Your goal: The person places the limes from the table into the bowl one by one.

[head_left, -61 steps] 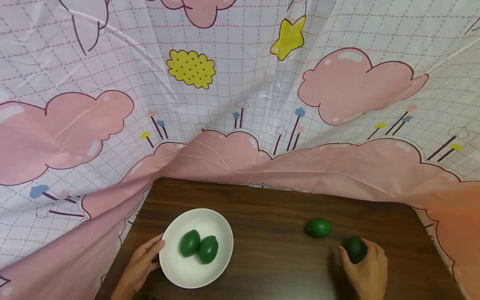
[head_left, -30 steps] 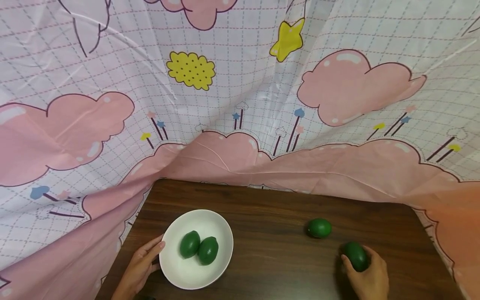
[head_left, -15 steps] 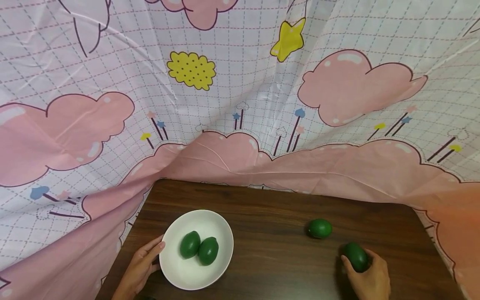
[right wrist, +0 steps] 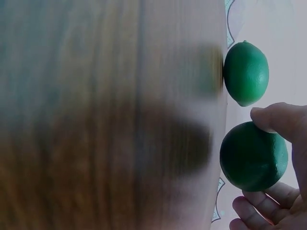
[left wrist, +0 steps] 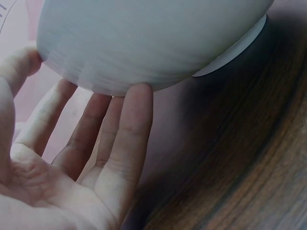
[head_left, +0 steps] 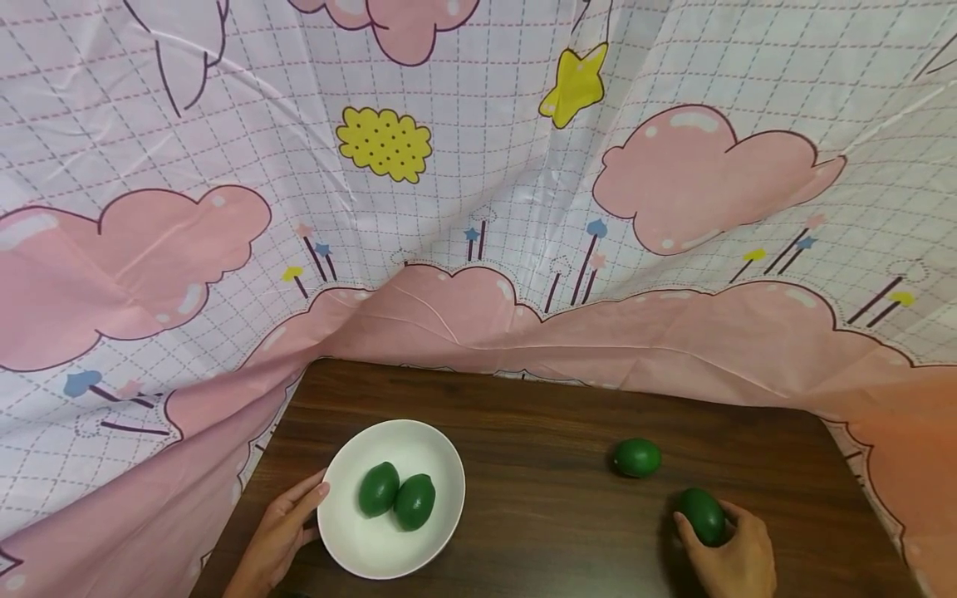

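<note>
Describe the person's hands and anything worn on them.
The left hand and right hand are both bare, with slim fingers; no gloves or rings show. No sleeve comes into the head view, and no markings stand out. Nail detail is too small to tell.

**Screened nook, room type uncertain**

A dark wood-grain desk [head_left: 538, 490] is enclosed at its far, left and right sides by hanging cloth [head_left: 478, 324], printed with pink clouds [head_left: 710, 183], a yellow star [head_left: 576, 85] and a grid [head_left: 486, 100]. A homely touch is lent by this print and the white bowl [head_left: 370, 548], but whether a home or a studio is shown cannot be told.
</note>
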`<state>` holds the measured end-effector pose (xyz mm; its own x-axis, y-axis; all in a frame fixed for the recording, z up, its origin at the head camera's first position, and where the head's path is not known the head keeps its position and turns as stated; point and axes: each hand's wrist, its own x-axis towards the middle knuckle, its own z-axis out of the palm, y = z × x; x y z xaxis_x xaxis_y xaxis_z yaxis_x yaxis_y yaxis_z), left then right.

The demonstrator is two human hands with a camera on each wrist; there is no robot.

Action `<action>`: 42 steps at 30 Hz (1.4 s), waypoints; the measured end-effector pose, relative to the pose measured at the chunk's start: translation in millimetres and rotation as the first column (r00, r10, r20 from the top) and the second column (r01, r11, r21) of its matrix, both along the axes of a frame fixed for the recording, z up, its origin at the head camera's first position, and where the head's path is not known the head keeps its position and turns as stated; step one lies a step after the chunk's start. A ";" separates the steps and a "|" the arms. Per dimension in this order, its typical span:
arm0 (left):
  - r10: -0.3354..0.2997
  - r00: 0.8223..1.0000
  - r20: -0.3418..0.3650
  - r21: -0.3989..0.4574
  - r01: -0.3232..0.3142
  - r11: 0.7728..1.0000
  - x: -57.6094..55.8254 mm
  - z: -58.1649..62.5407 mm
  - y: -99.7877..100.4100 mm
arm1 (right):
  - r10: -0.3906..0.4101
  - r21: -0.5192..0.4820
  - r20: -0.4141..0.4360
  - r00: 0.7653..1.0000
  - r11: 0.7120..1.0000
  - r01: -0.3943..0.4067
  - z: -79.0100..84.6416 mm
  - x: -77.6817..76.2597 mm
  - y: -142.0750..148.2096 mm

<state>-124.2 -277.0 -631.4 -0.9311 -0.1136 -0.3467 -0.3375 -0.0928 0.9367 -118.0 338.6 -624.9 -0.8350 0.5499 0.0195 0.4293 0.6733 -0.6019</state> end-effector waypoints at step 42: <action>-0.017 0.999 -0.030 0.008 0.018 1.000 -0.1 -2.0 -2.4 | 0.151 0.071 -0.188 0.970 0.988 -0.140 24.1 9.4 -55.2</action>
<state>-124.3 -279.4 -633.5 -0.9428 -0.0945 -0.3197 -0.3112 -0.0945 0.9456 -108.6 283.3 -600.8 -0.8837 0.4158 0.2150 0.2041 0.7556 -0.6225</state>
